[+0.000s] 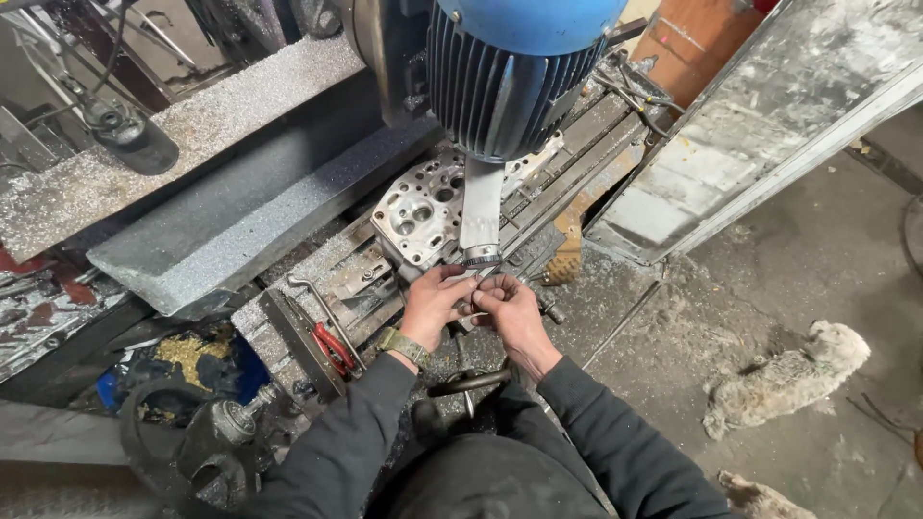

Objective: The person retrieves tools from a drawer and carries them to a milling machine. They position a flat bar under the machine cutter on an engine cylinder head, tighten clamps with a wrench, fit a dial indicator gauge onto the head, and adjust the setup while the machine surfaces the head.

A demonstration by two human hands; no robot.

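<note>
1. Holding both hands together at the front edge of the machine bed, you have your left hand (433,303) and right hand (510,309) touching, fingers curled in around a small metal piece (473,284) just under the ringed end of the grey spindle (481,216).
2. Your left grip is pressed around that piece from the left; your right grip pinches it from the right. How much of the piece each hand covers cannot be told.
3. Right above your hands hangs the blue motor (514,67) with its dark ribbed housing, and it blocks the view of the far part of the work.
4. Behind the spindle lies a grey metal block with round holes (418,211), clamped on the slotted machine bed (336,274).
5. Left of your left wrist, with its watch (404,346), a bent rod and red-handled pliers (334,348) rest on the bed.
6. Further left, a long slab (240,211) is covered in fine metal chips.
7. A dark bar (471,382) sticks out below your hands, near your lap.
8. On the dusty floor to your right lies a pale furry animal (788,375), well apart from the machine.
</note>
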